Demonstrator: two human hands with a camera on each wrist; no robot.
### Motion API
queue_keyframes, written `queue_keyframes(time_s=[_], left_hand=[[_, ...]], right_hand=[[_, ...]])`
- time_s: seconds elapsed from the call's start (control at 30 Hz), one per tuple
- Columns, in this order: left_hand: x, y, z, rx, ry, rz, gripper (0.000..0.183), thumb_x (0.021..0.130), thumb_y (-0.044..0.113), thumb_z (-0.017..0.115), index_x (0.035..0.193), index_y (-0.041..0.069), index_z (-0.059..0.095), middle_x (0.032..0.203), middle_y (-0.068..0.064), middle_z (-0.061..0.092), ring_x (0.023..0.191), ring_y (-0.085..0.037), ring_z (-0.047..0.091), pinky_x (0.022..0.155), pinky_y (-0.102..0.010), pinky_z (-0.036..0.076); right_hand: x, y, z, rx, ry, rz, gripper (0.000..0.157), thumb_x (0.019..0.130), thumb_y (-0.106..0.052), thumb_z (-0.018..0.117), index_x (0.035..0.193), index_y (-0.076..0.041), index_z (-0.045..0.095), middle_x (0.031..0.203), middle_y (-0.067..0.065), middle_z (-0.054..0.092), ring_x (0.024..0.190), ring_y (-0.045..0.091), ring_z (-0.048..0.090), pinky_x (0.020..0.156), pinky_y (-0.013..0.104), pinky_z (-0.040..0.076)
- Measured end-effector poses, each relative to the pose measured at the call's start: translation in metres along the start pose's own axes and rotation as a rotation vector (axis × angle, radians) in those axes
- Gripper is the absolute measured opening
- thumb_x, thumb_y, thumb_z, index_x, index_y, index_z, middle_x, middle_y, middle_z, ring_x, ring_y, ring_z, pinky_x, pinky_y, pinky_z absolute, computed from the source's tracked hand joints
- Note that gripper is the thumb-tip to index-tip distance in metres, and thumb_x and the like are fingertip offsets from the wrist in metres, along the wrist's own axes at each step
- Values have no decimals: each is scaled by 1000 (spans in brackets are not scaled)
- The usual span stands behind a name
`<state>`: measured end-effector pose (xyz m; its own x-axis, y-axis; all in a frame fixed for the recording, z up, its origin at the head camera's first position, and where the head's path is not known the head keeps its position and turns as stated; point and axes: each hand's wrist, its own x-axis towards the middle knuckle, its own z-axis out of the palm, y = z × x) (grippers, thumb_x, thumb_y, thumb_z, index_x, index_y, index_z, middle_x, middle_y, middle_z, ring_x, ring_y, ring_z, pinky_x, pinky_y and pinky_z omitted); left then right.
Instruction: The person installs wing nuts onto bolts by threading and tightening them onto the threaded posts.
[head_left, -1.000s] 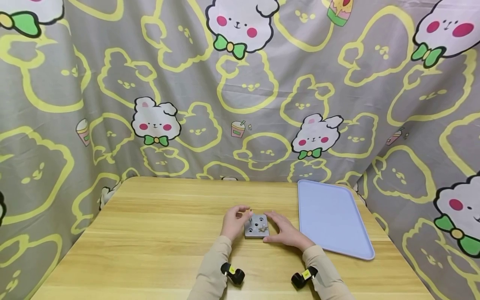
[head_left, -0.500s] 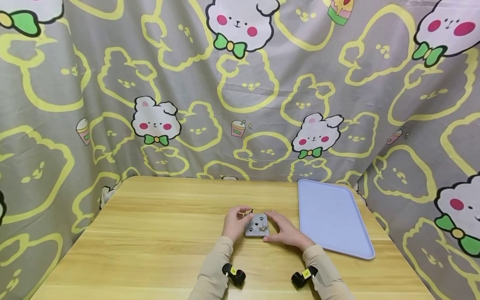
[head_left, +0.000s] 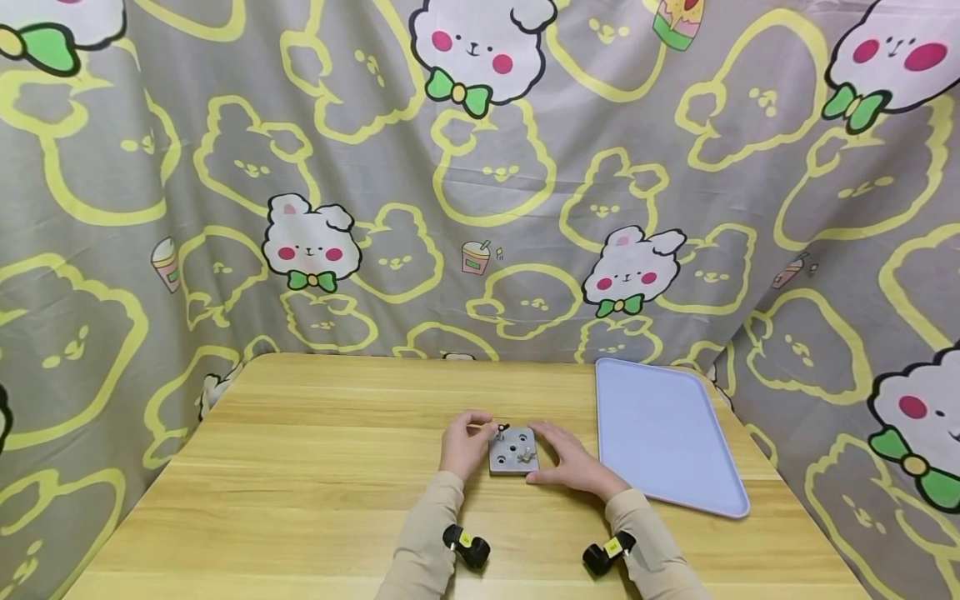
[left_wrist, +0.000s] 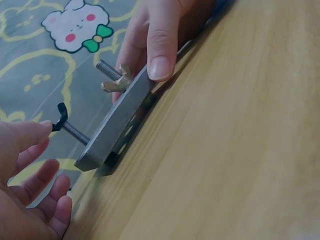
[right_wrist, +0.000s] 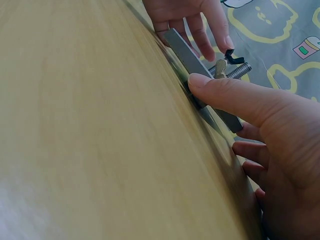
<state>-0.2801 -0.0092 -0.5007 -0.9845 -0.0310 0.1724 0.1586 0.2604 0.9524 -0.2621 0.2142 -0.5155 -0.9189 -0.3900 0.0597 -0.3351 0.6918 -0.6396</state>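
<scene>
A square grey metal plate [head_left: 513, 452] with several holes lies on the table; two threaded bolts stand up from it. My right hand [head_left: 573, 462] grips its right side, thumb [right_wrist: 200, 81] on the near edge and fingers round the far side. A brass wing nut [left_wrist: 120, 80] sits low on the right bolt. Near the top of the far left bolt [left_wrist: 76, 133] is a black wing nut [left_wrist: 61, 119]. The thumb tip of my left hand [head_left: 463, 446] touches one of its wings, while the other fingers are loosely bent and apart from it.
A pale lilac tray [head_left: 667, 442] lies at the right of the wooden table [head_left: 322, 483], just beyond my right hand. Behind the table hangs a grey curtain [head_left: 405, 325] with cartoon figures. Each forearm carries a black strapped camera [head_left: 467, 547].
My left hand's thumb and index finger have drawn slightly back to the left, uncovering more of the black wing nut. The right hand and the plate have stayed in place.
</scene>
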Motion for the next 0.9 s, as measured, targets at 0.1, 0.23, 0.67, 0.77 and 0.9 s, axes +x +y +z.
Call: queue_keyframes(time_s=[0.1, 0.23, 0.67, 0.77, 0.9], left_hand=[[1, 0, 2, -14, 15, -10, 13, 83, 11, 75, 91, 2, 70, 101, -14, 71, 79, -15, 64, 71, -24, 53], [3, 0, 4, -21, 24, -21, 11, 83, 10, 75, 88, 2, 70, 99, -13, 71, 77, -13, 63, 70, -23, 53], [4, 0, 9, 9, 13, -16, 9, 87, 15, 71, 88, 7, 73, 93, -9, 73, 74, -9, 60, 68, -23, 51], [5, -1, 10, 16, 14, -16, 11, 89, 16, 70, 89, 5, 74, 93, -10, 73, 73, -10, 59, 67, -24, 50], [5, 0, 11, 19, 6, -17, 15, 91, 18, 67, 92, 5, 74, 97, -11, 73, 75, -12, 59, 68, -25, 50]], right_hand=[[0, 0, 0, -1, 0, -1, 93, 76, -47, 78, 149, -8, 37, 156, 20, 34, 147, 44, 22, 118, 65, 14], [0, 0, 0, 3, 0, 0, 93, 76, -47, 78, 149, -8, 37, 156, 20, 34, 147, 44, 22, 117, 65, 14], [1, 0, 0, -2, -2, -3, 93, 77, -48, 78, 150, -8, 36, 156, 20, 33, 147, 43, 23, 117, 66, 15], [1, -1, 0, 0, -3, -1, 92, 77, -48, 78, 150, -9, 36, 156, 20, 33, 147, 43, 22, 117, 66, 15], [1, 0, 0, -2, -3, 2, 93, 77, -48, 78, 150, -10, 36, 156, 20, 33, 147, 43, 23, 117, 66, 15]])
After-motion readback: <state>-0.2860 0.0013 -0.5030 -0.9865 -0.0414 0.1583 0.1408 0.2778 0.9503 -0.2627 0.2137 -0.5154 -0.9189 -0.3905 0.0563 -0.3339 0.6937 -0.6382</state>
